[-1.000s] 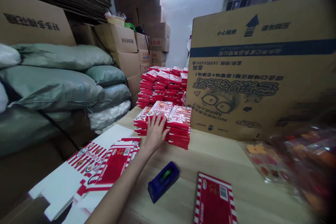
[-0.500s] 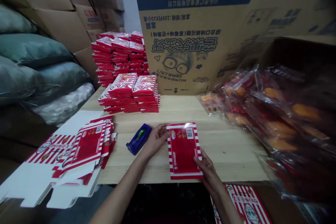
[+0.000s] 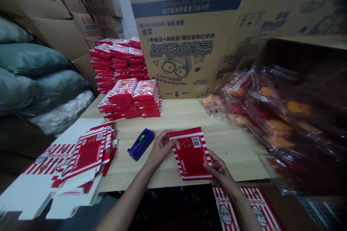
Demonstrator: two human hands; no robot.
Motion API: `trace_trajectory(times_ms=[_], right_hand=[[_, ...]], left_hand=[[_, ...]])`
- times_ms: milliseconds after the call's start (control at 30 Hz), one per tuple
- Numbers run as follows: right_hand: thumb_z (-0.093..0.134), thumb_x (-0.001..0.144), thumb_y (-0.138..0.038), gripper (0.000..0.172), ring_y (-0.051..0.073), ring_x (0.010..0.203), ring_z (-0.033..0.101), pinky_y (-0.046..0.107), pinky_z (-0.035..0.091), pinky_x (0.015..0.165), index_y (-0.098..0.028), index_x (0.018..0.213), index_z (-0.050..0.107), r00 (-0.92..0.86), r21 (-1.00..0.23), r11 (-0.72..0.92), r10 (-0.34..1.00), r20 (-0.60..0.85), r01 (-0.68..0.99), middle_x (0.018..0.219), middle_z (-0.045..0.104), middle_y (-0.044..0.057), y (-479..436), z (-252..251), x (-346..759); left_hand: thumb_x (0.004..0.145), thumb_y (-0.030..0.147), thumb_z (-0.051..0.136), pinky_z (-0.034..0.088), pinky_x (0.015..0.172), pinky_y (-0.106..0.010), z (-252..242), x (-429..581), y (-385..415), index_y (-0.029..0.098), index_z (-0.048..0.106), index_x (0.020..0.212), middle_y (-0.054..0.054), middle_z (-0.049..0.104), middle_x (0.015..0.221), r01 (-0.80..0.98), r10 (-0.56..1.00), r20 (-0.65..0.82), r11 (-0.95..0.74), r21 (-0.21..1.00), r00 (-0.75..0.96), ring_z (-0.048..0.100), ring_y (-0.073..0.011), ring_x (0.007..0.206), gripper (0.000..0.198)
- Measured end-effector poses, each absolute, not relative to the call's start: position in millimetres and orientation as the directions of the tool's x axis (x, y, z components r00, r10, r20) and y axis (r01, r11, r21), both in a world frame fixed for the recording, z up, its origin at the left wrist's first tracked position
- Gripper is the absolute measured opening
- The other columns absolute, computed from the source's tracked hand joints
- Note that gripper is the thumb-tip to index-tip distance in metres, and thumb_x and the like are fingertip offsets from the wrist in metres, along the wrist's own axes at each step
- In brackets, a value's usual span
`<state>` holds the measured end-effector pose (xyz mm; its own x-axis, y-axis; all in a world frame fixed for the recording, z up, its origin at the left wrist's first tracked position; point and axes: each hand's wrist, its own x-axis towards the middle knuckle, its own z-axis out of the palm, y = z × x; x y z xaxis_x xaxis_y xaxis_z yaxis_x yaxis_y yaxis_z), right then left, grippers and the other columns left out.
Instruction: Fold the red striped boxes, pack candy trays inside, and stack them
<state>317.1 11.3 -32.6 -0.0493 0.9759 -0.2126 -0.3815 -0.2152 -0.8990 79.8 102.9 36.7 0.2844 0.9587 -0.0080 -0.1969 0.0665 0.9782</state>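
A flat red-and-white striped box [image 3: 191, 155] with a barcode is held between my two hands, tilted above the front of the table. My left hand [image 3: 162, 148] pinches its upper left corner. My right hand [image 3: 219, 169] grips its lower right edge, thumb on the printed face and fingers behind. Left of my left hand rests a blue tape dispenser [image 3: 141, 145] with a green roll. Farther left lies a pile of unfolded striped cartons [image 3: 81, 157].
Finished-looking red boxes [image 3: 130, 95] are stacked at the back left of the table [image 3: 179, 115]. Behind stands a large cardboard carton [image 3: 176, 43]. Clear bags with orange pieces [image 3: 273, 126] spill out at right. Striped cartons [image 3: 255, 209] lie below the table edge.
The box has tipped, its top edge now slanting and its face tilted back. Both hands stay on it. The whole view has shifted slightly.
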Motion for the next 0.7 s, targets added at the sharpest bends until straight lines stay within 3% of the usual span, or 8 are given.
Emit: trace_trajectory(times_ms=[100,267,367,500,600,667,700], right_hand=[[0.089,0.077,-0.041,0.055,0.032,0.117,0.072,0.048,0.055,0.103,-0.028,0.127,0.07,-0.045,-0.924,-0.173,0.985,-0.168,-0.34,0.119,0.08,0.008,12.5,-32.7,315.6],[0.089,0.076,-0.04,0.053,0.032,0.113,0.073,0.045,0.056,0.101,-0.029,0.124,0.071,-0.05,-0.936,-0.137,0.991,-0.128,-0.323,0.116,0.08,0.007,12.4,-30.6,305.2],[0.091,0.073,-0.041,0.056,0.031,0.11,0.074,0.044,0.057,0.098,-0.028,0.124,0.072,-0.066,-0.933,-0.135,0.991,-0.12,-0.334,0.116,0.08,0.007,12.0,-30.9,303.6],[0.082,0.083,-0.048,0.054,0.029,0.109,0.074,0.042,0.059,0.094,-0.029,0.132,0.069,-0.074,-0.945,-0.163,0.986,-0.148,-0.285,0.122,0.078,0.007,16.1,-32.2,316.7],[0.076,0.087,-0.053,0.052,0.032,0.117,0.069,0.045,0.055,0.1,-0.027,0.131,0.07,-0.027,-0.996,-0.083,0.996,-0.081,-0.043,0.131,0.074,0.009,22.9,-37.3,323.9],[0.08,0.082,-0.054,0.067,0.036,0.134,0.058,0.052,0.043,0.114,-0.028,0.141,0.063,-0.025,-0.973,0.058,0.998,0.054,0.224,0.145,0.064,0.012,25.8,-43.7,317.5],[0.084,0.077,-0.055,0.083,0.039,0.143,0.048,0.058,0.033,0.12,-0.029,0.149,0.055,-0.05,-0.925,0.12,0.993,0.109,0.361,0.154,0.056,0.013,26.1,-46.9,310.6]], left_hand=[[0.08,0.037,0.081,0.049,0.068,-0.023,41.5,81.0,98.2,0.018,0.067,0.105,0.001,0.07,0.079,-0.106,0.968,0.04,-0.014,0.994,0.248,0.064,-0.0145,0.072,0.034],[0.078,0.036,0.084,0.042,0.058,-0.02,48.2,80.5,92.6,0.019,0.065,0.097,0.003,0.065,0.077,-0.047,0.967,0.06,-0.05,0.998,0.246,0.055,-0.0112,0.063,0.032],[0.08,0.037,0.082,0.047,0.063,-0.022,52.6,78.8,91.7,0.019,0.067,0.1,0.001,0.069,0.081,-0.053,0.965,0.051,-0.038,0.998,0.259,0.061,-0.0141,0.069,0.031],[0.085,0.039,0.077,0.053,0.08,-0.03,53.2,71.8,90.8,0.019,0.076,0.108,-0.007,0.078,0.1,-0.034,0.925,0.0,0.014,0.999,0.379,0.07,-0.0226,0.091,0.031],[0.081,0.037,0.08,0.054,0.082,-0.033,35.2,69.6,86.9,0.017,0.078,0.108,-0.009,0.08,0.1,-0.085,0.906,-0.091,0.138,0.987,0.414,0.072,-0.0245,0.092,0.034],[0.078,0.038,0.082,0.054,0.078,-0.032,14.5,72.2,81.0,0.015,0.078,0.104,-0.009,0.08,0.096,-0.136,0.925,-0.138,0.197,0.971,0.354,0.072,-0.0227,0.085,0.035],[0.077,0.039,0.082,0.054,0.077,-0.031,3.8,74.4,76.9,0.015,0.077,0.103,-0.009,0.08,0.095,-0.153,0.935,-0.153,0.21,0.966,0.32,0.071,-0.0215,0.083,0.036]])
